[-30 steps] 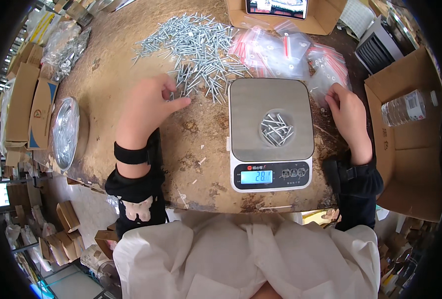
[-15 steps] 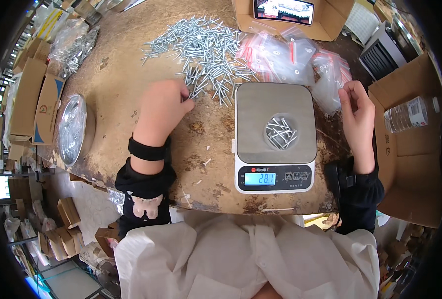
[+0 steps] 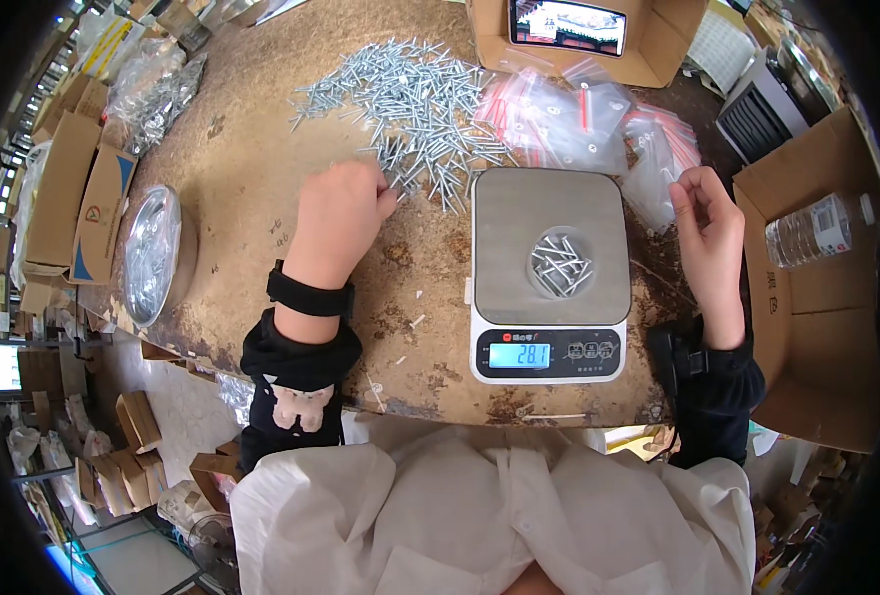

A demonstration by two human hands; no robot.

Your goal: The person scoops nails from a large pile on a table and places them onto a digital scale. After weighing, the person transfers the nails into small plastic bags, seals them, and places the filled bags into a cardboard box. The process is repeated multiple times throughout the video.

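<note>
Little shift since before: left hand (image 3: 339, 210) still curled at the near edge of the screw pile (image 3: 410, 94), fingertips among screws; grip unclear. Right hand (image 3: 709, 243) loosely curled beside the plastic bags (image 3: 598, 124), apparently empty. Small heap of screws (image 3: 560, 266) sits on the scale (image 3: 549, 273).

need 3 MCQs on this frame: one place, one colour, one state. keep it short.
1. Where does the small heap of screws lie?
A. on the scale's platform
B. in the round tin
C. in the cardboard box

2. What colour are the seal strips on the clear bags?
A. blue
B. red
C. green

3. What is the left hand doing?
A. lifting the scale
B. holding a bottle
C. fingers at the edge of the loose screw pile

Key: 1 A, they sit in the dish on the scale. 2 B, red strips show. 3 C, fingertips meet the screw pile.
</note>
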